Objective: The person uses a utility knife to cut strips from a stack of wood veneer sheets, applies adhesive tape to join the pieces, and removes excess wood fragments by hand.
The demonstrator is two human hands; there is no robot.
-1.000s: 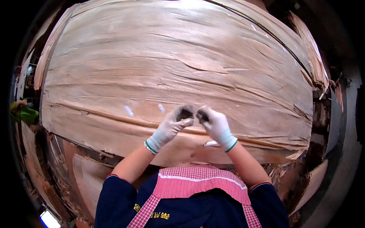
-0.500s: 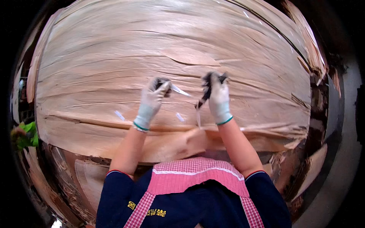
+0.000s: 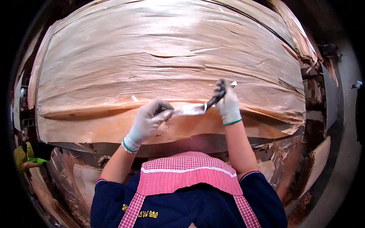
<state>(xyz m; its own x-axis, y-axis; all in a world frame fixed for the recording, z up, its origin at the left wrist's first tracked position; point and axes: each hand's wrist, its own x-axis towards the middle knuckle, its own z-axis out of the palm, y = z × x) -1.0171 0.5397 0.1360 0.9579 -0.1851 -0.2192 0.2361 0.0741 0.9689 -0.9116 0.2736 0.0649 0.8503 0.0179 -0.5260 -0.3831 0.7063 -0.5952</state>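
My right hand (image 3: 228, 102), in a white knit glove with dark fingertips, is closed around a black-handled tool (image 3: 215, 100). A small white tip (image 3: 234, 83) shows beyond its upper end. At the lower end lies a bright, flat whitish piece (image 3: 194, 109), blurred; whether it is a blade or a strip I cannot tell. My left hand (image 3: 152, 117), gloved alike, is pinched just left of that piece. What its fingers hold, if anything, is smeared. Beneath both hands spreads a large wrinkled sheet of tan wood veneer (image 3: 114, 83), its near edge bulging up.
A loose veneer flap (image 3: 169, 51) lies on the far part of the sheet. A small white strip (image 3: 134, 98) rests left of centre. Torn veneer scraps (image 3: 89, 180) crowd the near side. At the left are yellow-green things (image 3: 28, 157); a grey floor strip (image 3: 344, 114) runs along the right.
Both hands have come lower, toward me. The white strip seen at my left fingers is no longer distinct there. My right hand has tilted the tool, and the near veneer edge lies flatter and farther out.
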